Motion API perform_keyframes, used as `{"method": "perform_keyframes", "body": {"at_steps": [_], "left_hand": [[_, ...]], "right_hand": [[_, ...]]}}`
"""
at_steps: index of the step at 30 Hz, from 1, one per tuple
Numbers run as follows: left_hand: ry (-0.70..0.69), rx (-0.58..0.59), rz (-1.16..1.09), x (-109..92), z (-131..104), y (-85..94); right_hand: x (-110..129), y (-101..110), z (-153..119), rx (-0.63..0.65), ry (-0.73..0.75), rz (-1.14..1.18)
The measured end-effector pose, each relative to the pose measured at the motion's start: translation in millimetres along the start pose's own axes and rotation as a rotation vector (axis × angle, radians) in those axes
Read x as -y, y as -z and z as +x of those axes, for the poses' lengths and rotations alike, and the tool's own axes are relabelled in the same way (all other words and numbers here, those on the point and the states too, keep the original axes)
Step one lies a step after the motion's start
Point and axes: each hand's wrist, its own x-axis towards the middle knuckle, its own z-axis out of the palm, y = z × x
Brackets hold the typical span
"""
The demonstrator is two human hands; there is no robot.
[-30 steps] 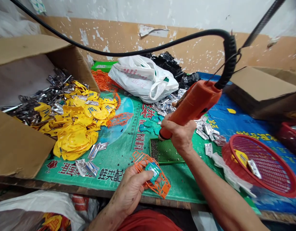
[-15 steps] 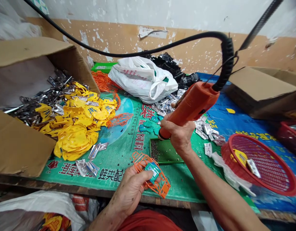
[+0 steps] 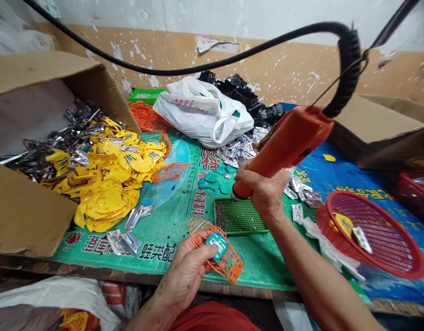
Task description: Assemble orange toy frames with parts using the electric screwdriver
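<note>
My left hand (image 3: 193, 259) pinches an orange lattice plastic frame (image 3: 234, 271) with a small teal-green part (image 3: 219, 247) lying on it under my thumb. Wrapped round an orange-red electric screwdriver (image 3: 284, 142) is my right hand (image 3: 267, 191); the tool tilts, its dark-ringed nose pointing down and left. That nose is over a green perforated tray (image 3: 248, 216) holding many small screws (image 3: 225, 216) at its left side. The tip of the tool is hard to make out. Behind the tray lie several loose teal parts (image 3: 212, 181).
At left, a cardboard box (image 3: 36, 207) spills yellow plastic parts (image 3: 108, 197) and dark metal pieces. A white plastic bag (image 3: 201, 110) lies at the back beside black parts (image 3: 239, 94). On the right stands a red basket (image 3: 380, 230). A black cable (image 3: 184, 72) hangs overhead from the screwdriver.
My right hand and the screwdriver have shifted slightly right, and the cable loop with them. My left hand keeps the orange frame in nearly the same spot.
</note>
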Motion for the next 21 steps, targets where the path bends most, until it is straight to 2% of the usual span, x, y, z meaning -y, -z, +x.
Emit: {"method": "perform_keyframes", "body": {"at_steps": [8, 12, 14, 17, 19, 20, 21], "left_hand": [[-0.102, -0.093, 0.049, -9.8, -3.8, 12.9], [-0.199, -0.171, 0.21, -18.7, 2.1, 28.9], [-0.276, -0.248, 0.344, -23.4, 6.9, 39.5], [-0.48, -0.527, 0.696, -32.5, 7.2, 51.3], [-0.732, -0.707, 1.071, -38.9, 1.0, 50.5], [-0.871, -0.739, 1.254, -41.6, -2.7, 46.1], [-0.991, -0.71, 1.4, -43.6, -5.8, 39.2]], "right_hand": [[9.2, 20.6, -0.6, -0.01, 0.03, -0.027], [14.9, 25.8, -1.3, -0.01, 0.051, -0.041], [18.5, 26.5, -1.4, 0.0, 0.06, -0.026], [23.0, 26.1, -2.0, 0.009, 0.054, -0.013], [24.8, 25.4, -2.8, 0.02, 0.04, 0.0], [25.3, 24.9, -3.2, 0.023, 0.033, 0.005], [25.6, 24.3, -3.6, 0.027, 0.026, 0.01]]}}
